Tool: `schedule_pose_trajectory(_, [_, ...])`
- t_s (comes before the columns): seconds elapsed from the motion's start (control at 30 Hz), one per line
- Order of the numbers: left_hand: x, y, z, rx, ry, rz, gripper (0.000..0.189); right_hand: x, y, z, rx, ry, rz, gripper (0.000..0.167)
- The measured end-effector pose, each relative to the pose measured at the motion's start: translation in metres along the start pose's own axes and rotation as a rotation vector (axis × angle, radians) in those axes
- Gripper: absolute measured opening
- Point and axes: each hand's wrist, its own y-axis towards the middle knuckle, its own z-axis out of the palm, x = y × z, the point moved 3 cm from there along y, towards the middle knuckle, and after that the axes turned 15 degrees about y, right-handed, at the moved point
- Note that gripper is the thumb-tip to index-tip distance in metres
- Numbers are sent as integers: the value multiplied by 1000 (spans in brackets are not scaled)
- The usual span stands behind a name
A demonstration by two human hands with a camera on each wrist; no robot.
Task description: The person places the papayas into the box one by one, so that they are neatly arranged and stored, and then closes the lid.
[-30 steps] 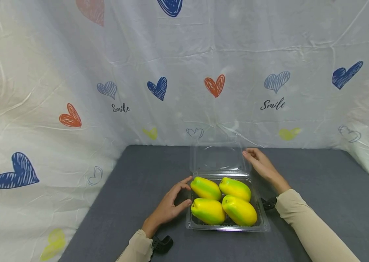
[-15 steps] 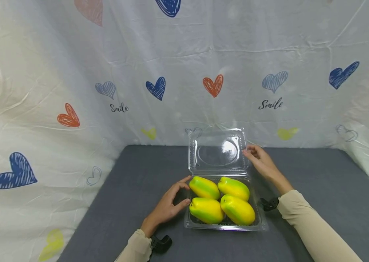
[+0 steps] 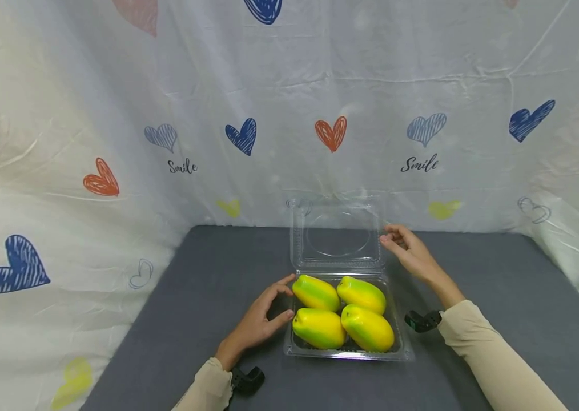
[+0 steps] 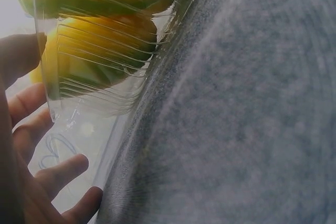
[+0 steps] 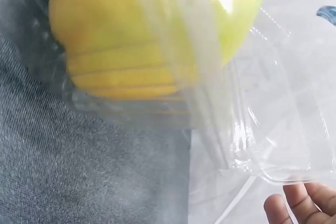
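A clear plastic clamshell container (image 3: 348,355) lies with several yellow-green papayas or mangoes in two rows; one is the front-right fruit (image 3: 368,327). Its hinged lid (image 3: 338,234) stands raised at the back. My left hand (image 3: 257,321) is at the container's left side, thumb and fingers spread; in the left wrist view the thumb and fingertips (image 4: 34,94) are right at the rim. My right hand (image 3: 413,251) holds the lid's right edge between thumb and fingers; in the right wrist view those fingertips (image 5: 296,198) meet the lid's edge.
A dark grey cloth (image 3: 238,257) covers the table. Behind and to the left hangs a white curtain (image 3: 279,85) printed with hearts and "Smile". Black wrist cameras, such as the left one (image 3: 248,381), sit below both wrists.
The lid has tilted slightly and its far edge shows higher than a second ago. The right hand has risen a little with it; the left hand keeps its place at the container.
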Motion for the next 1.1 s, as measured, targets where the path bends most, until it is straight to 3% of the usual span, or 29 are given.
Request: schedule_pose_trajectory(1.1, [-3, 0, -1, 23, -10, -43, 32, 11, -32, -5, -66, -10, -237, 54])
